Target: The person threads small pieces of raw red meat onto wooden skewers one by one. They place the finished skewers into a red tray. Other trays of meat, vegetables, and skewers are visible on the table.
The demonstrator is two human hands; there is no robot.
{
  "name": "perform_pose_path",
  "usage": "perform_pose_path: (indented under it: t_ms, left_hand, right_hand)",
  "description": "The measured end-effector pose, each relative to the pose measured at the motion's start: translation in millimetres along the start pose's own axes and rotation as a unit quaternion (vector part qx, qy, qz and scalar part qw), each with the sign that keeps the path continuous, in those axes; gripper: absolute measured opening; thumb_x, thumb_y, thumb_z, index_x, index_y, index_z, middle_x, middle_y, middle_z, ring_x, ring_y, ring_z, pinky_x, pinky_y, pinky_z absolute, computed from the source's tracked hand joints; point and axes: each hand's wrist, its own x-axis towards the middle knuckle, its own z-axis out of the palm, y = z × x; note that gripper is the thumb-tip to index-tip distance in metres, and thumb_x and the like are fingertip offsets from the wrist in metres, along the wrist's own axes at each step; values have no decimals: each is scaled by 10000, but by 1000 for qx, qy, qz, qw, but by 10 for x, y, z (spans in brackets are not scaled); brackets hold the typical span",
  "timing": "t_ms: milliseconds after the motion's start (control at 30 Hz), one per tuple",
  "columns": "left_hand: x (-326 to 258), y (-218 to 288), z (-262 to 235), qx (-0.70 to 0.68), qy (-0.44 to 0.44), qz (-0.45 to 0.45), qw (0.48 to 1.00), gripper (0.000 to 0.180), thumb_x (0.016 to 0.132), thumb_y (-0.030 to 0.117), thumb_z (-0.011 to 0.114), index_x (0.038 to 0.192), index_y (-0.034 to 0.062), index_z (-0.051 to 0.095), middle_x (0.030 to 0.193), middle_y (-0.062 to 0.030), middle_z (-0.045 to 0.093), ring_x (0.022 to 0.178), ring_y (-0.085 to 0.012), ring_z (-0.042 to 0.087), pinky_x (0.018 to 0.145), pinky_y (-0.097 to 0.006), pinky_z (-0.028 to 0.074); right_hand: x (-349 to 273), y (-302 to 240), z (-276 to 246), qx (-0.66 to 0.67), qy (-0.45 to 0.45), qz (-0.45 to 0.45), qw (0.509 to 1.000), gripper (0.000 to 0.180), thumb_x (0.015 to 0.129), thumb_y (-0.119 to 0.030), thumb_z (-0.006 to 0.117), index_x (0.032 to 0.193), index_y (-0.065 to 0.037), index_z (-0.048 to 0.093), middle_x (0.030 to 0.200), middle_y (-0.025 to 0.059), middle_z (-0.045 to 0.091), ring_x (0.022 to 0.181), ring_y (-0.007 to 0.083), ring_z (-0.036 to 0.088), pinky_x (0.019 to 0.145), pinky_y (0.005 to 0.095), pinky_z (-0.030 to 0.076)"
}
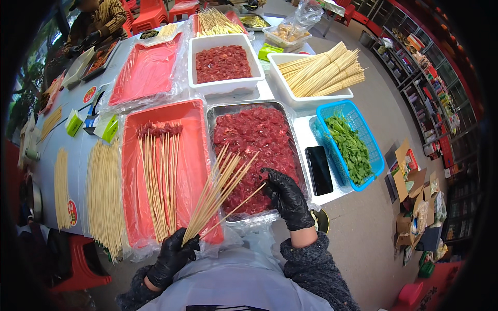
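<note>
- Red tray, just ahead of L hand: meat-tipped skewers lie in it, long axes pointing away from wearer, meat at far end.
- L hand, black glove: fingers wrapped round a bundle of bare skewers, fanned up & to the R — grip narrow.
- Lone skewer: apart from the bundle, slants from L hand up-right over metal tray, tip just beside R fingertips.
- Raw meat, in that tray: ahead, btwn hands; R hand nearer.
- R hand, black glove, at tray's near R side: fingers bent, held narrow — can't tell if meat's pinched.
</note>
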Motion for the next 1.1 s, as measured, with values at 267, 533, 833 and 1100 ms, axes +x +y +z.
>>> perform_pose_path:
  t_ms: [267,533,833,1100]
  left_hand:
    - [17,53,39,73,25,36,996,113,865,-10,523,972,14,550,705,-60,582,534,-91,520,435,-225,411]
    - [63,25,54,125,42,84,988,86,874,64,558,952,28,562,661,-36,573,472,-69,481,403,-223,381]
    - [75,-13,105,84,58,75,992,69,872,87,571,915,34,566,647,-22,571,444,-57,447,394,-217,365]
    - [47,18,84,104,56,80,990,62,868,66,565,918,29,568,654,-20,569,455,-55,450,405,-216,367]
  right_hand:
    - [-82,-55,110,-89,11,-47,995,225,865,-105,567,1053,11,608,986,70,635,857,129,601,771,228,486]
    - [-52,-84,98,-46,17,5,999,225,858,-86,572,1050,28,601,992,91,630,858,143,611,776,247,501]
    - [-43,-52,79,-30,27,6,999,223,845,-72,592,1043,29,604,983,91,634,847,144,610,761,243,498]
    - [-55,-85,153,-84,45,-57,994,235,842,-66,600,1057,29,610,1000,92,639,825,127,598,753,252,490]
